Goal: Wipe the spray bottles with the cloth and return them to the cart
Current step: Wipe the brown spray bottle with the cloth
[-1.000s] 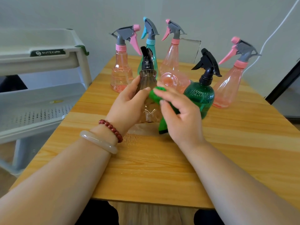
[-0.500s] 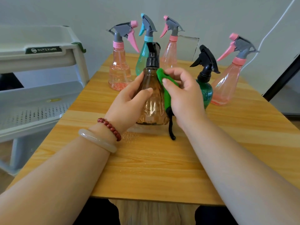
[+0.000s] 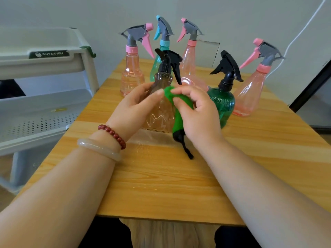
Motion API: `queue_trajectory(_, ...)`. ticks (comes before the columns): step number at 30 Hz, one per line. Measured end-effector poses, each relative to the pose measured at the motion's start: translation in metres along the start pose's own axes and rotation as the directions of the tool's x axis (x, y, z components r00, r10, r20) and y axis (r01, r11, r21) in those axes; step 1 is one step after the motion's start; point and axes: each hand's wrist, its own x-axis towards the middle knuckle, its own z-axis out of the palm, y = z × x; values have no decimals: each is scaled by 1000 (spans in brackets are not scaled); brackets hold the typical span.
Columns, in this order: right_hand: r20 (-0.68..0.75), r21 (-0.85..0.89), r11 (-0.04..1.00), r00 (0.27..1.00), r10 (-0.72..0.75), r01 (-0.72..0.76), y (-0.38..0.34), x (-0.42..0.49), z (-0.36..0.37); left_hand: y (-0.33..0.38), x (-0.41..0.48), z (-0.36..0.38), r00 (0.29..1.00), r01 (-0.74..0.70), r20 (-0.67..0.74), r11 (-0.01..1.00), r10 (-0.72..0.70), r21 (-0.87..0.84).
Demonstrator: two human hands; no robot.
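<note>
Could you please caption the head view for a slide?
Left hand holds a brown plastic spray bottle; right hand presses a green cloth to it.

- Bare along both forearms, with no sleeve reaching the wrists.
- Ringed at the left wrist by a bead bracelet (image 3: 112,135) of round, glossy dark-red beads, closely strung.
- Just behind it, toward the elbow, a smooth pale bangle (image 3: 99,149), milky and slightly translucent.
- Short nails on left hand (image 3: 132,111) and right hand (image 3: 200,120).
- Dark clothing (image 3: 105,235) over both legs, at the bottom edge.
</note>
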Motion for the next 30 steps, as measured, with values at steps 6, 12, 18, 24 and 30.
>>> queue_trajectory(6,37,-21,999,999,39,-38,-6,22,4,-5,3,-5,1000,17,12,990,-15,-137)
queue_trajectory(12,98,-19,988,984,-150,153,0,-2,-1,-6,7,-4,997,49,-56,993,-55,-109)
queue_trajectory(18,24,-87,990,994,-109,111,-6,22,4,-1,1,2,997,16,-69,995,-23,-100)
queue_trajectory(24,88,-21,974,971,-221,224,-8,-9,2,-2,1,2,997,1,-74,997,-7,-79)
queue_trajectory(30,55,-95,990,993,-102,106,-7,25,5,0,2,5,993,54,-101,994,-63,-91)
